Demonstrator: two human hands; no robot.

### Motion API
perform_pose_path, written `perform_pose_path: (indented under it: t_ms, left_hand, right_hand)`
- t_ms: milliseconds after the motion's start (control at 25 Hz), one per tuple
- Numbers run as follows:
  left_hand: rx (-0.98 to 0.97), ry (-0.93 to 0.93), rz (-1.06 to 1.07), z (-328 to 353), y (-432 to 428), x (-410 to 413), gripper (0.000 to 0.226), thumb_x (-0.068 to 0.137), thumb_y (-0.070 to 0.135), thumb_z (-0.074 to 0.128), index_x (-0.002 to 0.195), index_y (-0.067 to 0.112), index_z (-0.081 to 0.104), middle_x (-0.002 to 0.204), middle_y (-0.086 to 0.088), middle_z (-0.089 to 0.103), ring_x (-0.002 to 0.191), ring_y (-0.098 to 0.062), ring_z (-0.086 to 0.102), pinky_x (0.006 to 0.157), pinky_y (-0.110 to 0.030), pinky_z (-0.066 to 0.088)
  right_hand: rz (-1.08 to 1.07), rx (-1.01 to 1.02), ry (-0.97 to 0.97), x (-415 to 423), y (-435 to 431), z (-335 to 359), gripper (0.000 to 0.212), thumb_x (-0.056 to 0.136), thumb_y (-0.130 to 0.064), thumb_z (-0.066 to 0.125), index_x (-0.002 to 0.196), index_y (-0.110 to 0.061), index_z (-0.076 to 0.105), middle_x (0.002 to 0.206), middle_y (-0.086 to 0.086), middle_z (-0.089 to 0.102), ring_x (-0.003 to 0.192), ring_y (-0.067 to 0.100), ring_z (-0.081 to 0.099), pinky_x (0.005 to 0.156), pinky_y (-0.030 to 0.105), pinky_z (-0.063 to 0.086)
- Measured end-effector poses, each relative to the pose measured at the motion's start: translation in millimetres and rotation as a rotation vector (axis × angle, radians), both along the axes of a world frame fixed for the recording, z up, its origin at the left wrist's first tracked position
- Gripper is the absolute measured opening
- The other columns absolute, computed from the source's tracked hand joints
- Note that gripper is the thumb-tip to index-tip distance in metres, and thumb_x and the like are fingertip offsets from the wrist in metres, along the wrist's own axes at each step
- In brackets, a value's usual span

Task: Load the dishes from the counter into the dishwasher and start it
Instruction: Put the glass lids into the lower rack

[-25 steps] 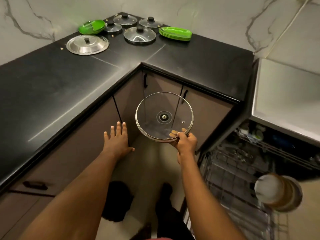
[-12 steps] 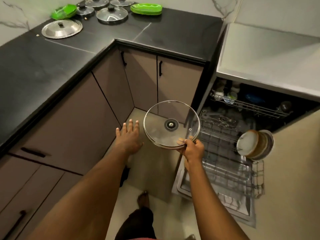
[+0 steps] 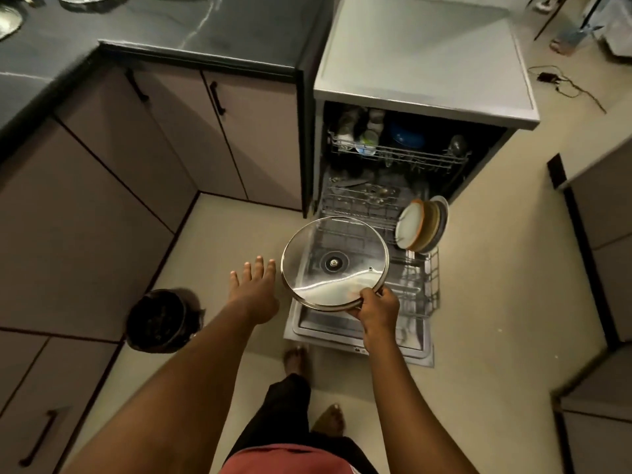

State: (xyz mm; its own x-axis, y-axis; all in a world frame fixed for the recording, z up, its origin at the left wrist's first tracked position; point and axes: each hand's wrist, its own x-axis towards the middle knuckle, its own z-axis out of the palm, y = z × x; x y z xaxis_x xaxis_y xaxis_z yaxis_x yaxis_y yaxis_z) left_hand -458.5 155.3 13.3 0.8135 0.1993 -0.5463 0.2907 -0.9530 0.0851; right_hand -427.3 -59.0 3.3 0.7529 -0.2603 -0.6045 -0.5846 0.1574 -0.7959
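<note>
While R hand [image 3: 378, 307] grips the near rim of the glass lid [image 3: 335, 263], thumb curled over the steel band, the lid hangs in air above the front-left corner of the lower rack [image 3: 431, 282]. Not seated yet; can't tell if it touches any wire. L hand [image 3: 254, 289] sits just beside the lid's left edge, fingers straight and spread, holding nothing.

Rack is pulled out over the dropped door [image 3: 342, 328]. Mostly bare tines at front and centre. Stack of plates [image 3: 410, 225] stands on edge at the rack's right edge, toward the back. Some small metal bits at the back-left, too dim to ID.

Upper rack [image 3: 396, 155], part-way out: cups or glasses at left, blue bowl [image 3: 407, 136] mid, sth round at right.

Counter [image 3: 212, 32] beyond: near edge and middle show nothing to load. Steel lids [image 3: 7, 20] at far-left edge, cut by frame, so count unknown.

Est. progress: roughly mid-load. Done: plates and upper-rack items in. In hand: this lid, needs a slot btwn tines. Left: remaining lids on counter, poss. more out of view, then push racks in, shut door, start.
</note>
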Motion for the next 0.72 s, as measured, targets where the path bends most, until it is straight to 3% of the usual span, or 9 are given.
perform_pose_path:
  t_ms: [120,320,440,520,720]
  left_hand:
    - [-0.027,0.053,-0.090,-15,-38,16,0.083,0.100,0.034,0.048,0.157,0.014,-0.008,0.164,-0.013,-0.012,0.151,-0.035,-0.006,0.120,-0.054,0.002]
    - [-0.074,0.136,-0.224,-66,-93,60,0.083,0.099,0.036,0.049,0.157,0.017,-0.007,0.164,-0.011,-0.012,0.151,-0.034,-0.006,0.120,-0.055,0.002]
    - [-0.091,0.158,-0.320,-95,-119,90,0.081,0.100,0.034,0.046,0.157,0.017,-0.008,0.163,-0.013,-0.016,0.150,-0.035,-0.010,0.119,-0.055,-0.002]
    - [-0.111,0.175,-0.376,-119,-136,106,0.079,0.100,0.028,0.045,0.157,0.017,-0.009,0.162,-0.014,-0.018,0.149,-0.036,-0.014,0.119,-0.055,-0.004]
    - [-0.127,0.285,-0.411,-187,-181,118,0.084,0.098,0.018,0.048,0.156,0.018,-0.013,0.161,-0.013,-0.022,0.148,-0.035,-0.018,0.119,-0.054,-0.007]
  right_hand:
    - [-0.048,0.008,0.052,-4,-33,-14,0.016,0.080,0.007,0.059,0.091,-0.004,0.063,0.076,0.013,0.069,0.069,0.027,0.067,0.068,0.052,0.057]
    - [-0.142,-0.072,0.136,10,-82,-41,0.016,0.084,0.005,0.060,0.095,-0.006,0.056,0.073,0.015,0.066,0.055,0.020,0.058,0.047,0.027,0.045]
    - [-0.205,-0.122,0.150,27,-109,-65,0.018,0.084,0.005,0.061,0.101,-0.001,0.057,0.077,0.018,0.066,0.062,0.021,0.064,0.057,0.036,0.052]
    - [-0.259,-0.168,0.152,37,-126,-83,0.017,0.085,0.006,0.061,0.095,-0.008,0.056,0.075,0.015,0.065,0.064,0.023,0.062,0.065,0.044,0.054]
    - [-0.325,-0.378,0.182,56,-172,-138,0.023,0.085,-0.003,0.063,0.086,-0.024,0.053,0.077,0.008,0.069,0.072,0.028,0.066,0.068,0.050,0.058]
